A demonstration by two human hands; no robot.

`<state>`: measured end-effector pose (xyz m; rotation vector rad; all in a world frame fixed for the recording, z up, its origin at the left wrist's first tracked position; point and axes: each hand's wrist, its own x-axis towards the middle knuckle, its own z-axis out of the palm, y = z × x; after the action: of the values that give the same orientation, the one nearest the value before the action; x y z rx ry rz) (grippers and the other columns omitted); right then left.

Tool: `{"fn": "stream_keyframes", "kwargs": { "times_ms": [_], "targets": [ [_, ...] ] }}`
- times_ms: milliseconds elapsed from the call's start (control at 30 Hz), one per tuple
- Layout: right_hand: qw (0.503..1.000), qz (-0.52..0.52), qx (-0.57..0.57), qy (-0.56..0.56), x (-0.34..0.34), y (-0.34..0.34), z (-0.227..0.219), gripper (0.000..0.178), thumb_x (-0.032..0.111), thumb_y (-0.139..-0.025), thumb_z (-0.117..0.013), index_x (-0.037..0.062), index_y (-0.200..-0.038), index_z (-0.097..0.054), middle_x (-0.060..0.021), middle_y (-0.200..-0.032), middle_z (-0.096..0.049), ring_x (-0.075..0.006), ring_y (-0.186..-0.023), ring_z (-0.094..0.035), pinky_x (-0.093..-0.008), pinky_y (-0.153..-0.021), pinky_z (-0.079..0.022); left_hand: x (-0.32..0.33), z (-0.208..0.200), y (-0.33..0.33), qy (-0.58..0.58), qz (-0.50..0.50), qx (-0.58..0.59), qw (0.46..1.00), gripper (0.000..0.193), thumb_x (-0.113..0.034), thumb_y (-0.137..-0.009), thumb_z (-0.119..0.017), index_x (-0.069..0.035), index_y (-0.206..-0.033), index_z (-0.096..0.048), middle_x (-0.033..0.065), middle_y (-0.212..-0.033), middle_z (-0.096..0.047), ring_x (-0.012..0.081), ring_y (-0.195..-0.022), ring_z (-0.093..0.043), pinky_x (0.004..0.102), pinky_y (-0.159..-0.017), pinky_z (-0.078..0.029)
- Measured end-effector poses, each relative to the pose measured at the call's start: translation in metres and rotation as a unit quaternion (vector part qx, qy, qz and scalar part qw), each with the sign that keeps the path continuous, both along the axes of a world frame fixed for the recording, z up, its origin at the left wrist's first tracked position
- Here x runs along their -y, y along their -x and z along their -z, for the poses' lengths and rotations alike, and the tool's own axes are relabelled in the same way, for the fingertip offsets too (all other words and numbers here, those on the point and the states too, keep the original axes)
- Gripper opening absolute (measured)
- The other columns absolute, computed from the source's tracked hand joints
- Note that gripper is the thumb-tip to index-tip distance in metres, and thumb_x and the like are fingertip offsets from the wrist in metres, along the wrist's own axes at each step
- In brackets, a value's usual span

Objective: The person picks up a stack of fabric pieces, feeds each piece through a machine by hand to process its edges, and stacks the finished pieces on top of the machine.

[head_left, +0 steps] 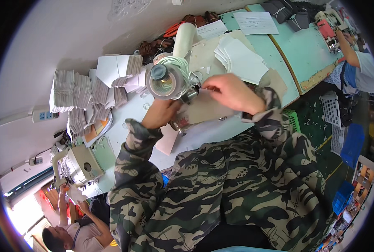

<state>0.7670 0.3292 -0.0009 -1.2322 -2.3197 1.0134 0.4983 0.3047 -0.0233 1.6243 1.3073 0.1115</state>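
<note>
A sewing machine (170, 80), seen from above, stands on the white work table (132, 113), with pale cord coiled around its round end. My left hand (161, 112) reaches in under the machine head; whether it holds anything is hidden. My right hand (232, 91) is pinched on a thin thread or small piece right beside the machine's right side. Both forearms wear camouflage sleeves. A beige piece (203, 110) lies under the machine between my hands.
Stacks of white cut pieces (86, 94) lie left of the machine, more white pieces (241, 59) to its right. A green table (287, 46) holds papers and dark items. One person works at far right, another at a machine at lower left. Blue crates stand on the floor.
</note>
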Motion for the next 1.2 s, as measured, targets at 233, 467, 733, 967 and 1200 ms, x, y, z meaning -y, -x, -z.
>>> {"fn": "stream_keyframes", "kwargs": {
  "times_ms": [233, 467, 733, 967, 1200],
  "targets": [
    [0.918, 0.152, -0.054, -0.361, -0.002, -0.05, -0.029, 0.015, 0.0, -0.079, -0.066, 0.0062, -0.093, -0.068, -0.0071, -0.09, -0.065, -0.0285, -0.084, -0.062, -0.0384, -0.07, -0.05, 0.079, 0.106, 0.081, -0.156, 0.095, -0.364, 0.913, 0.038, -0.039, -0.083, -0.072, -0.013, -0.11, -0.062, 0.0136, -0.085, -0.068, 0.0339, -0.074, -0.068, 0.049, -0.063, -0.052],
    [0.961, 0.116, 0.002, -0.25, 0.035, -0.042, 0.013, 0.019, 0.009, -0.078, -0.075, 0.0048, -0.094, -0.067, -0.0084, -0.092, -0.066, -0.0295, -0.084, -0.063, -0.0381, -0.072, -0.051, 0.099, 0.118, 0.073, -0.22, 0.034, -0.334, 0.916, 0.038, -0.031, -0.081, -0.075, -0.013, -0.112, -0.062, 0.0088, -0.086, -0.061, 0.0346, -0.07, -0.065, 0.0479, -0.062, -0.051],
    [0.995, 0.03, -0.091, -0.007, 0.054, -0.01, 0.028, 0.014, 0.015, -0.083, -0.071, 0.0054, -0.092, -0.068, -0.0089, -0.082, -0.064, -0.0295, -0.076, -0.064, -0.0389, -0.067, -0.051, 0.077, 0.06, 0.094, -0.018, -0.022, -0.069, 0.997, 0.024, -0.016, -0.079, -0.077, -0.002, -0.097, -0.068, 0.0101, -0.081, -0.066, 0.0227, -0.069, -0.063, 0.0347, -0.067, -0.051],
    [0.991, 0.027, -0.105, 0.082, 0.063, 0.014, 0.028, 0.02, 0.007, -0.084, -0.074, -0.0008, -0.101, -0.067, -0.0106, -0.085, -0.067, -0.0187, -0.072, -0.067, -0.0295, -0.066, -0.052, 0.06, 0.03, 0.094, -0.025, 0.0, -0.038, 0.999, 0.022, -0.021, -0.088, -0.067, -0.001, -0.098, -0.072, 0.0156, -0.082, -0.07, 0.0286, -0.073, -0.066, 0.0381, -0.07, -0.052],
    [0.977, 0.114, -0.099, -0.147, 0.056, 0.027, 0.005, 0.02, 0.005, -0.083, -0.073, 0.0003, -0.101, -0.066, -0.0117, -0.086, -0.067, -0.0231, -0.072, -0.066, -0.0307, -0.067, -0.051, 0.139, 0.13, 0.125, -0.301, -0.037, -0.213, 0.929, 0.042, -0.018, -0.079, -0.074, -0.008, -0.118, -0.064, 0.0138, -0.119, -0.062, 0.0339, -0.106, -0.06, 0.043, -0.091, -0.049]
  ]
}}
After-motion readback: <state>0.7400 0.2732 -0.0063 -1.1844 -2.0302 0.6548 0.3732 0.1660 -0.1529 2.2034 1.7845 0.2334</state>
